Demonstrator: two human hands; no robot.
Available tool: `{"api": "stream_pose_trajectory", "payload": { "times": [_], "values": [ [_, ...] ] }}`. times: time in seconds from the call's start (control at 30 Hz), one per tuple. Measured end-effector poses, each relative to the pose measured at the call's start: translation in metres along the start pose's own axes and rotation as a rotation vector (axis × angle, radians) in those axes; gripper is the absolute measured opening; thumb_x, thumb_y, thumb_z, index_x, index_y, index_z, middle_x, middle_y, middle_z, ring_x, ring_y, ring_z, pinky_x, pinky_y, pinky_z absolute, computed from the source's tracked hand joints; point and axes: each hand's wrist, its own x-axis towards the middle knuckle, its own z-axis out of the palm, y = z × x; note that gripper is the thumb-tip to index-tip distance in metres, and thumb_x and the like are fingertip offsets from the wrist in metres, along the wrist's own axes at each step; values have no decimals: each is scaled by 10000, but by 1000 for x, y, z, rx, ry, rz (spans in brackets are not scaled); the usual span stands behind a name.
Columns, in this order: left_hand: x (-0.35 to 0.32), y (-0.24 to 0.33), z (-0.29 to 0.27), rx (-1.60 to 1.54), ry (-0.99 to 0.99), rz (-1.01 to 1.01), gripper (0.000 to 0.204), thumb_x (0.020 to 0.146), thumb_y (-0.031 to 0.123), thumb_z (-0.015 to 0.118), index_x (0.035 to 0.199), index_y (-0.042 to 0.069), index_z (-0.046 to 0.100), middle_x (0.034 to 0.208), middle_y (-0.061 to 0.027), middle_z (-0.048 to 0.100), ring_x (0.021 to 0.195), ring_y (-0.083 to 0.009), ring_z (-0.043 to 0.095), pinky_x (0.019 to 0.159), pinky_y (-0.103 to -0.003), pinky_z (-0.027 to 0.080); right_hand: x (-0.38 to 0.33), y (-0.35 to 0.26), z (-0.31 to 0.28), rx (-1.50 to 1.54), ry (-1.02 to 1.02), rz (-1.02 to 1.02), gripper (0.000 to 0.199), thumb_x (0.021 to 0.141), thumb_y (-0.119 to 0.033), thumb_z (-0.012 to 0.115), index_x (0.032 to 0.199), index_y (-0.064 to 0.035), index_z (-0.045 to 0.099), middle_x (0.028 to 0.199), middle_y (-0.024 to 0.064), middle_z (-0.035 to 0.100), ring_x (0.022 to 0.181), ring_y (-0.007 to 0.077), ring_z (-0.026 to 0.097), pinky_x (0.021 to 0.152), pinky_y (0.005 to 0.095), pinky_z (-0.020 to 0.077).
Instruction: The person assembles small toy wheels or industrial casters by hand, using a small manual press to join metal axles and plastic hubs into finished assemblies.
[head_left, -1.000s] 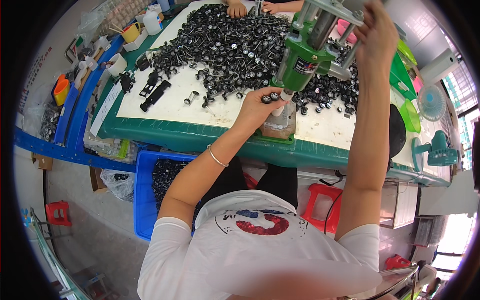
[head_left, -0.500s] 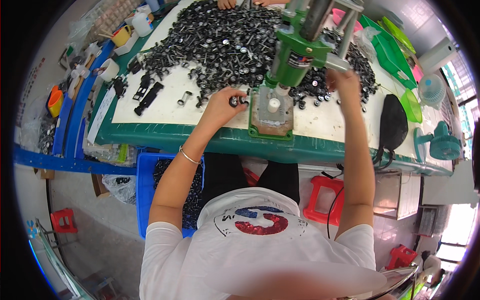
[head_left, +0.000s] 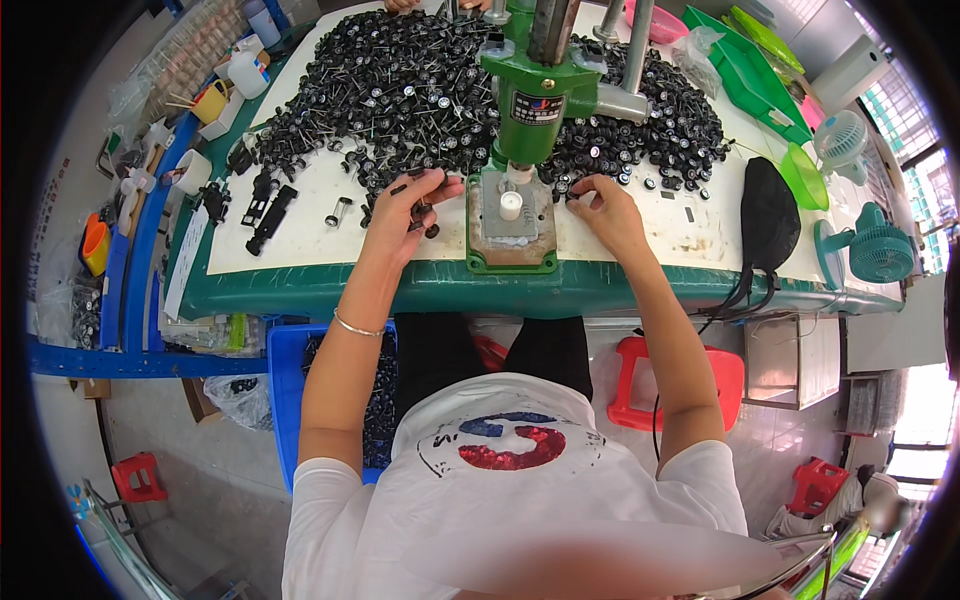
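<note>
A green hand press (head_left: 530, 125) stands at the table's front edge, with a white cylindrical fixture (head_left: 511, 205) on its metal base plate. Left of the base, my left hand (head_left: 400, 215) is closed around a few small black toy wheels (head_left: 431, 231); some are partly hidden by the fingers. To the right of the base, my right hand (head_left: 612, 215) pinches a small black wheel (head_left: 573, 197), mostly covered by the fingertips. Behind both hands spreads a large pile of black wheels with metal axles (head_left: 400, 95).
Two black chassis parts (head_left: 270, 220) and a loose wheel pair on an axle (head_left: 339, 212) lie at left. A black bag (head_left: 768, 215), green fans (head_left: 880, 250) and a green tray (head_left: 745, 75) are at right. Another person's hands (head_left: 405, 5) show at the far edge.
My right hand has come down from the press lever to the tabletop beside the base. My left hand stays left of the press, its fingers shifted around the wheels. The view has swung slightly.
</note>
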Motion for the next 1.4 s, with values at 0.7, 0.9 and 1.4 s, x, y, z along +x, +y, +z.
{"api": "stream_pose_trajectory", "payload": {
  "times": [0.7,0.9,1.4],
  "values": [
    [-8,-11,30,705,-30,273,131,766,114,736,864,27,725,618,-7,602,537,-63,485,506,-239,361,-11,-80,24,389,22,-226,197,789,-133,688,958,-35,663,979,95,607,864,230,601,739,330,478],
    [-12,-9,42,608,-1,281,134,763,105,738,863,16,723,654,-14,618,541,-62,489,505,-234,372,-8,-82,22,271,9,-219,246,798,-159,675,1000,-22,646,963,88,589,846,216,599,749,342,473],
    [-6,-5,73,551,1,237,176,737,109,768,888,25,733,642,-36,622,547,-66,507,550,-228,421,90,-124,-111,1193,317,-130,229,933,-204,489,971,-25,627,800,60,595,593,159,517,560,259,438]
  ]
}}
